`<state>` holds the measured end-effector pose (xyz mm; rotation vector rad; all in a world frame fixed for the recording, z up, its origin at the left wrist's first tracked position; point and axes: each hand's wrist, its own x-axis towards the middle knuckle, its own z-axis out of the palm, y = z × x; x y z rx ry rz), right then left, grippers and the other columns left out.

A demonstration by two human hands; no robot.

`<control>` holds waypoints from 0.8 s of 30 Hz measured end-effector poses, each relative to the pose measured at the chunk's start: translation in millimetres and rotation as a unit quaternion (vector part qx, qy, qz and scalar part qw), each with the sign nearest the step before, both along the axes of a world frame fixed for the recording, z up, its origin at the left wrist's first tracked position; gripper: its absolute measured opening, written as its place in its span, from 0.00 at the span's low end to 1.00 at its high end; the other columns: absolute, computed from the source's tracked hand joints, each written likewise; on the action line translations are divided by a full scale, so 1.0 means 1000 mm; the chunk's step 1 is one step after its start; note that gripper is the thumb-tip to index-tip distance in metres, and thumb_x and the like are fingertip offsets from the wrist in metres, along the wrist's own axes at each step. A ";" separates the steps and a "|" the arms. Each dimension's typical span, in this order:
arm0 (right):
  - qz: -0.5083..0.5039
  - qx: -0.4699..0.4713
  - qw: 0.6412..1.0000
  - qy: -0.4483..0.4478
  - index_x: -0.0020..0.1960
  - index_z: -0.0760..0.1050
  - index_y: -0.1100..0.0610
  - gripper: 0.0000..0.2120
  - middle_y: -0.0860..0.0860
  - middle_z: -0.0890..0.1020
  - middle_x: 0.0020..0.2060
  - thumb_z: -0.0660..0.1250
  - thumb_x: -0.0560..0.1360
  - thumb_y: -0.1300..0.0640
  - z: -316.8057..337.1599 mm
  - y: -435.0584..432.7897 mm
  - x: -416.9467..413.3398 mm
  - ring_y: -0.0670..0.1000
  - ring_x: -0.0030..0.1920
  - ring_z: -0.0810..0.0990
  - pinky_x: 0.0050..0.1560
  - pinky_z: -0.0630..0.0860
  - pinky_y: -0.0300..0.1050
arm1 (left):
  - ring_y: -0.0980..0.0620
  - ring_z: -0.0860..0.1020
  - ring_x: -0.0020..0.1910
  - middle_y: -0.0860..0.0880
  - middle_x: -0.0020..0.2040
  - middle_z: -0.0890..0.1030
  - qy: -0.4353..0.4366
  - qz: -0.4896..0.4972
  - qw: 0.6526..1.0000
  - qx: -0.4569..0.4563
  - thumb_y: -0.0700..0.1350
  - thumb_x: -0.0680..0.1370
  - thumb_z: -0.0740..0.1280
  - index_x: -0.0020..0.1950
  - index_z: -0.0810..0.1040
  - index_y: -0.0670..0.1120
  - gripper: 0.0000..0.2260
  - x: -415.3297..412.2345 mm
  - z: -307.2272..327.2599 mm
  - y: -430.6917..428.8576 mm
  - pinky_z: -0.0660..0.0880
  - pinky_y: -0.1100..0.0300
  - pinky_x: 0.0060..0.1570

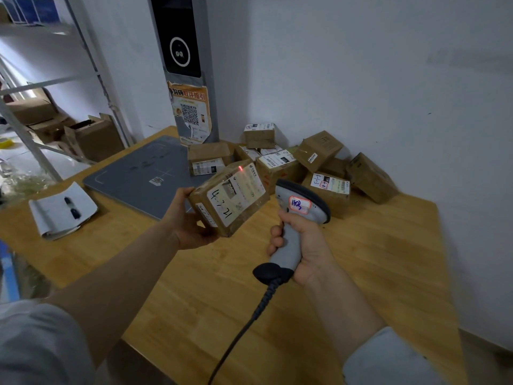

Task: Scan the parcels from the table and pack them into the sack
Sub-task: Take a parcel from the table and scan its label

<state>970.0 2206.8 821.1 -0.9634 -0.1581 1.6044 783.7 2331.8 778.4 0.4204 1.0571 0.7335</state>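
The left hand (188, 220) grasps the small brown cardboard parcel (219, 218) above the wooden desk (361, 259); the right hand (305, 245) has its fingers (273, 243) clenched on the grey corded scanner (301, 209). Its red dot (240, 168) sits at the white label's (241, 195) far edge, so the scan may not read.

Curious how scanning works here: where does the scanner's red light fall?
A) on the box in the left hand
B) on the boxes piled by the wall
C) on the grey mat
A: the scanner throws its red spot near the top of the box gripped by the left hand.
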 end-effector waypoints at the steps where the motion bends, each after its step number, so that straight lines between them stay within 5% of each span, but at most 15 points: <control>1: -0.006 -0.002 1.000 0.003 0.38 0.69 0.57 0.09 0.52 0.73 0.24 0.66 0.75 0.61 0.001 0.000 -0.001 0.46 0.18 0.68 0.22 0.69 0.35 | 0.42 0.74 0.43 0.40 0.33 0.79 -0.001 -0.001 1.000 -0.001 0.64 0.72 0.61 0.51 0.78 0.41 0.26 0.000 -0.001 0.001 0.74 0.50 0.52; 5: -0.026 -0.005 1.000 0.013 0.38 0.69 0.57 0.08 0.52 0.73 0.24 0.65 0.75 0.61 0.002 0.002 -0.004 0.46 0.19 0.68 0.22 0.69 0.35 | 0.40 0.75 0.50 0.39 0.48 0.77 -0.010 -0.005 1.000 -0.009 0.64 0.71 0.63 0.53 0.79 0.41 0.28 -0.001 -0.003 0.003 0.75 0.50 0.52; 18: -0.029 -0.009 0.999 0.016 0.39 0.70 0.57 0.08 0.52 0.74 0.25 0.67 0.74 0.61 0.001 0.002 -0.012 0.46 0.19 0.69 0.23 0.70 0.35 | 0.42 0.75 0.46 0.41 0.42 0.77 -0.017 0.003 1.000 -0.014 0.65 0.71 0.62 0.53 0.79 0.41 0.28 -0.007 -0.002 0.000 0.75 0.50 0.49; 24: 0.002 0.008 1.000 -0.019 0.41 0.71 0.57 0.06 0.52 0.75 0.25 0.67 0.75 0.59 0.001 0.002 -0.022 0.46 0.20 0.70 0.23 0.70 0.36 | 0.42 0.76 0.47 0.41 0.50 0.76 -0.018 0.018 1.000 -0.010 0.65 0.70 0.62 0.55 0.79 0.41 0.30 -0.021 0.002 -0.008 0.75 0.51 0.47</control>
